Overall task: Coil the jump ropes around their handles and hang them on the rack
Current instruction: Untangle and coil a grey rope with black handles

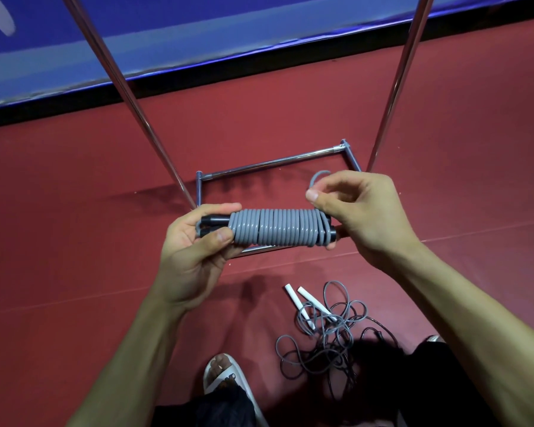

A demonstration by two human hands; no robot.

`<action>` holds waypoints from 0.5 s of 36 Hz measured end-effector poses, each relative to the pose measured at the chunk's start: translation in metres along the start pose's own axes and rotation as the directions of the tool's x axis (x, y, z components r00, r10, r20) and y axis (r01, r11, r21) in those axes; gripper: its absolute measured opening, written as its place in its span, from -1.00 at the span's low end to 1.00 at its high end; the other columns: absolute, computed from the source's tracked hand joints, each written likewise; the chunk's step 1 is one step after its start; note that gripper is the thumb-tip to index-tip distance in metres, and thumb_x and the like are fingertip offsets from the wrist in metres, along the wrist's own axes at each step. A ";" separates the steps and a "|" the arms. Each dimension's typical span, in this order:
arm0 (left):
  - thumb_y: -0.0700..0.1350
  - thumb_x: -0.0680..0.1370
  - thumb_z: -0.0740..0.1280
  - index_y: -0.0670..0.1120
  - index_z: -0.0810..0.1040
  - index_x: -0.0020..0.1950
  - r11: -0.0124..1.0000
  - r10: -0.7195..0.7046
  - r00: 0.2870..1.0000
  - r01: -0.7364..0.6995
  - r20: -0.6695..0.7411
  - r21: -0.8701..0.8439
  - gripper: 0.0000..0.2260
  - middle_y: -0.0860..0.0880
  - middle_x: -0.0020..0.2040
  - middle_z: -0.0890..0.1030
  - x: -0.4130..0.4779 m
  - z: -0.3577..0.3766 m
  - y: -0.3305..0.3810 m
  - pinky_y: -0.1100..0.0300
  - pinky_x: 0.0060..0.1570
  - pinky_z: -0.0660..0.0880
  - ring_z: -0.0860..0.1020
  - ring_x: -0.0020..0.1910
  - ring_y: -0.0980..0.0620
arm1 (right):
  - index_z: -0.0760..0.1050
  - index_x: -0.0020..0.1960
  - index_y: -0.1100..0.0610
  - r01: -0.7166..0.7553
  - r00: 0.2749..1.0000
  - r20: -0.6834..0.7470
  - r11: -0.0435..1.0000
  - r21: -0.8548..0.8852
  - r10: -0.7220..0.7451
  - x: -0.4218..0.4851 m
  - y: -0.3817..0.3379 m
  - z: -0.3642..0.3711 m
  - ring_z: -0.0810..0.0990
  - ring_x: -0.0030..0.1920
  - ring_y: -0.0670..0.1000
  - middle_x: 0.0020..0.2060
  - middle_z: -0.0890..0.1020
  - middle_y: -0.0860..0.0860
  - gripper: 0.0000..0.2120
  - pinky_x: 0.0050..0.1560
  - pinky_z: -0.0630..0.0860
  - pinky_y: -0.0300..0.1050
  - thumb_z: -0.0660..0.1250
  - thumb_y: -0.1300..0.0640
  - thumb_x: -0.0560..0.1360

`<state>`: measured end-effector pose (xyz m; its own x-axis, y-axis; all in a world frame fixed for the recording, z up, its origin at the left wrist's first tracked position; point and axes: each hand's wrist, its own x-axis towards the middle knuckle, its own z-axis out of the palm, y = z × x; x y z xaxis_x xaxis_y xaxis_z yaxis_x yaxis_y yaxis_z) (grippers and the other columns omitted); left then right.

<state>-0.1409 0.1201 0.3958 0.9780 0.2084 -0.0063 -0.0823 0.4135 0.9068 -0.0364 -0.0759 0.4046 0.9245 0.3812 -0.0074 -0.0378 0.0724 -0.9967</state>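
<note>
Left hand (195,241) grips black handles (211,226) of coiled grey rope (275,231); right hand (358,208) pinches its free loop (318,177). Loose ropes (324,334) lie on floor (74,226).

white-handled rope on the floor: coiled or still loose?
Loose. The white-handled jump rope lies in a tangled pile on the red floor, its two white handles bare, with no cord wrapped around them.

Two black plastic handles (211,227) largely concealed beneath tight grey rope coils (276,227) (only end tips show). Chrome metal rack uprights (127,94) cut off at top edge. Near-side black cord tangle (367,349) merges into shadow, indistinct.
</note>
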 end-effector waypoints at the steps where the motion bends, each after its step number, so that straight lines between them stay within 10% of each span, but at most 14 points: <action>1: 0.02 0.13 0.67 -0.11 0.71 -0.06 1.000 0.001 1.000 -0.001 -0.004 -0.008 -0.55 -0.09 -0.16 0.67 0.000 0.000 0.000 0.20 -0.22 0.63 0.66 -0.19 0.01 | 0.59 -0.20 0.31 0.017 1.000 0.002 1.000 -0.005 -0.017 0.000 -0.001 0.000 0.45 -0.53 0.01 -0.51 0.51 0.04 -0.91 -0.61 0.48 -0.15 0.45 0.29 0.45; 9: 0.00 0.14 0.66 -0.11 0.71 -0.07 0.996 0.024 0.999 -0.027 -0.037 -0.080 -0.57 -0.07 -0.17 0.67 0.001 -0.001 0.000 0.24 -0.25 0.61 0.65 -0.22 0.04 | 0.64 -0.22 0.29 0.060 0.996 0.065 0.997 -0.039 -0.058 0.002 0.006 -0.004 0.69 -0.03 0.16 -0.16 0.62 0.38 -0.72 -0.18 0.62 -0.13 0.45 0.04 0.45; 14: 0.01 0.13 0.66 -0.08 0.72 -0.08 0.991 0.057 0.995 -0.067 -0.087 -0.114 -0.57 -0.05 -0.14 0.67 0.002 -0.002 0.000 0.22 -0.19 0.62 0.65 -0.17 0.05 | 0.59 0.17 -0.11 0.185 0.944 0.306 0.967 -0.176 -0.125 0.005 0.008 -0.019 0.45 0.36 -0.18 0.30 0.53 -0.09 -0.64 0.38 0.35 -0.16 0.43 -0.10 0.38; 18: 0.01 0.12 0.66 -0.09 0.72 -0.08 0.989 0.059 0.994 -0.070 -0.090 -0.128 -0.57 -0.06 -0.14 0.67 0.001 -0.001 -0.001 0.22 -0.20 0.62 0.65 -0.18 0.05 | 0.56 0.14 0.09 0.239 0.928 0.318 0.964 -0.119 -0.191 0.001 0.006 -0.016 0.62 0.14 -0.13 0.07 0.67 -0.08 -0.70 0.20 0.49 -0.25 0.44 0.12 0.42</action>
<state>-0.1396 0.1208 0.3943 0.9504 0.3110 0.0096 -0.1748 0.5081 0.8434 -0.0296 -0.0894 0.3977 0.7447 0.6336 0.2097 0.2297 0.0516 -0.9719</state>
